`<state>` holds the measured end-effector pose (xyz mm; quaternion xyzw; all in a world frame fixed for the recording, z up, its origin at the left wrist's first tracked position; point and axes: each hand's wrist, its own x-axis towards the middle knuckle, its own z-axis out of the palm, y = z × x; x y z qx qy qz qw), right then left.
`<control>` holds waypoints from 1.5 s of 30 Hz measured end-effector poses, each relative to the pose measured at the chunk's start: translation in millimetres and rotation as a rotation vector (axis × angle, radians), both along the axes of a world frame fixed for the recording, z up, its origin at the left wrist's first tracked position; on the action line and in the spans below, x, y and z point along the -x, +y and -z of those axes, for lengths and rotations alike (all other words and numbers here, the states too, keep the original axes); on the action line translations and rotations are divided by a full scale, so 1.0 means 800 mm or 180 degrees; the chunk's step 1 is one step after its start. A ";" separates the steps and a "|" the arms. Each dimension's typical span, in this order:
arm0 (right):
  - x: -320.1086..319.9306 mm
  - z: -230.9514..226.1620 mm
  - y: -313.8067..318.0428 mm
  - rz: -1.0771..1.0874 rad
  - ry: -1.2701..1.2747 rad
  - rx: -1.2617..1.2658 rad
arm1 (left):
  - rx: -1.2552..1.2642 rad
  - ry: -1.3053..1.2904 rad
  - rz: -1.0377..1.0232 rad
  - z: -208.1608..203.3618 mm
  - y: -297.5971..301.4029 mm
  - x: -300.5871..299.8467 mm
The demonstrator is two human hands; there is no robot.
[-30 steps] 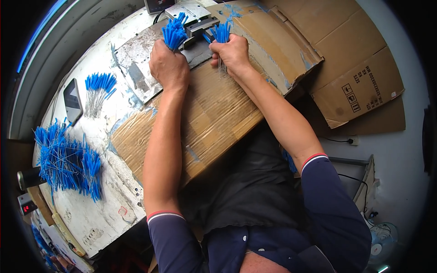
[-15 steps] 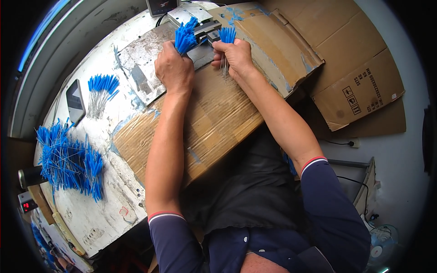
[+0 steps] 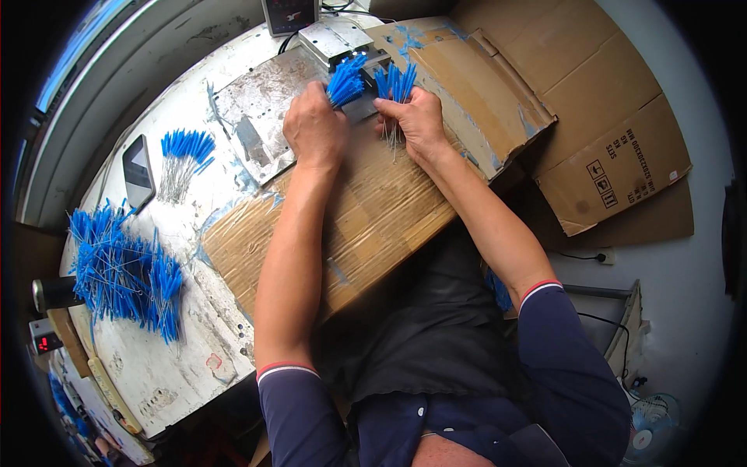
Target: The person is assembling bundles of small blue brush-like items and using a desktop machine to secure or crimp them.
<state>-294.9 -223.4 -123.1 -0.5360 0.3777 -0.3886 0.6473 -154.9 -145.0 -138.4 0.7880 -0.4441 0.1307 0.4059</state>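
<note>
My left hand point(image 3: 314, 126) is closed around a thick bundle of blue-tipped wires point(image 3: 346, 81), the blue ends fanning up and to the right. Beside it my right hand point(image 3: 419, 123) pinches a smaller bunch of blue-tipped wires point(image 3: 397, 82) between thumb and fingers. Thin silvery wire ends hang below that grip. The two bunches are close together but apart, just in front of a metal fixture point(image 3: 334, 37) on a worn metal plate point(image 3: 264, 93). Under my forearms lies a flat cardboard sheet point(image 3: 381, 210).
To the left, a large tangled heap of blue-tipped wires point(image 3: 124, 268) and a neater small pile point(image 3: 187, 152) lie on the white table point(image 3: 194, 350). A phone point(image 3: 138, 173) sits nearby. A dark display box point(image 3: 289, 14) stands at the back; a cardboard box point(image 3: 475, 86) is right.
My left hand and its bundle have moved right and slightly nearer. My right hand has shifted a little right and nearer; the blue ends in it are more spread. The whole view has shifted slightly.
</note>
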 end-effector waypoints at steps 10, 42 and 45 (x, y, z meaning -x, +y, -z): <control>0.006 -0.005 -0.001 -0.0154 -0.0257 -0.0378 | -0.0142 -0.0236 0.0102 0.008 0.000 -0.001; -0.004 0.005 -0.014 0.0147 -0.0419 -0.0208 | -0.0016 0.0045 0.0059 -0.001 -0.001 0.002; -0.003 0.004 -0.007 0.0215 -0.0315 -0.0091 | -0.0073 0.0047 0.0122 0.001 0.000 0.002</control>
